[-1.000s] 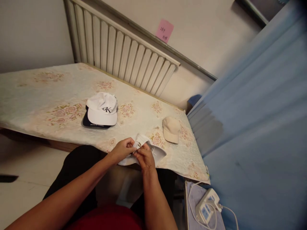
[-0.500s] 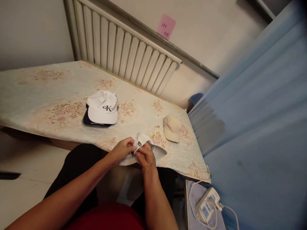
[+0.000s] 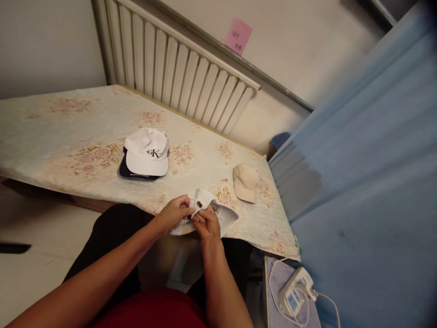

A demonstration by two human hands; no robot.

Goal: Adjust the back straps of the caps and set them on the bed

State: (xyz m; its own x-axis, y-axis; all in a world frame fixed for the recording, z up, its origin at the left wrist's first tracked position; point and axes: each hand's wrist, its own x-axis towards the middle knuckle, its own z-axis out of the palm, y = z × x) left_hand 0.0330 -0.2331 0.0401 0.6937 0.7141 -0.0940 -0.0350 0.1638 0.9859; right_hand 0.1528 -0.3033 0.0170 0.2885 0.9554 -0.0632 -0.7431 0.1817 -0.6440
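One pale cap (image 3: 228, 219), its one buckle (image 3: 200, 204) visible, was located at the near edge of the bed (image 3: 201, 159). The left hand (image 3: 176, 212) had its grip pinched narrow on the cap's strap (image 3: 193, 205); the right hand (image 3: 207, 223) had its grip closed on the cap beside the buckle. I counted three further caps: one beige cap (image 3: 246, 182), and one white cap (image 3: 146, 152) stacked on one dark cap (image 3: 125, 171).

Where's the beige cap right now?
In the head view, the beige cap lies right of centre on the flowered sheet, just beyond and right of the white cap held by the left hand and right hand.
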